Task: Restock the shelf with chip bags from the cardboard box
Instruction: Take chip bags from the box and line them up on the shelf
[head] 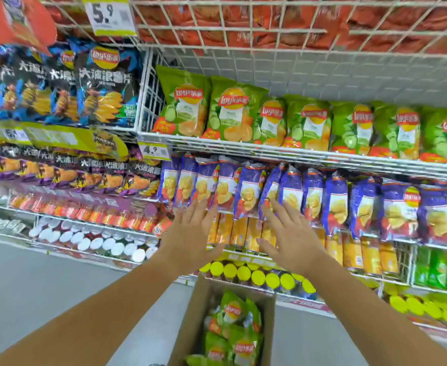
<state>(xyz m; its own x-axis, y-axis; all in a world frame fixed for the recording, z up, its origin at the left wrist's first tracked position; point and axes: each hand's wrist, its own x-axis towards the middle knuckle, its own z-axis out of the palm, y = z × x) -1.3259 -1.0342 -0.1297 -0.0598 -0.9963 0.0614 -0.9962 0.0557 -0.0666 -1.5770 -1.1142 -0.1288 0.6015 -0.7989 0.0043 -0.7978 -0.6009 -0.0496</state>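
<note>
An open cardboard box [188, 320] stands on the floor at the bottom centre, holding several green chip bags [234, 328]. A white wire shelf [243, 145] carries a row of matching green chip bags [233, 114]. Below it hangs a row of purple-blue chip bags [336, 202]. My left hand [190, 233] and my right hand [288, 233] are both stretched out with straight, spread fingers. Both hold nothing. Their fingertips reach the lower edges of the purple-blue bags.
Dark blue and black chip bags [58, 85] fill the shelves at the left, red bags [296, 19] the wire basket above. Orange packs [243, 231], yellow-lidded tubes [256, 276] and white-lidded cans [93, 241] sit on the lower shelves. Grey floor [32, 286] lies at the left.
</note>
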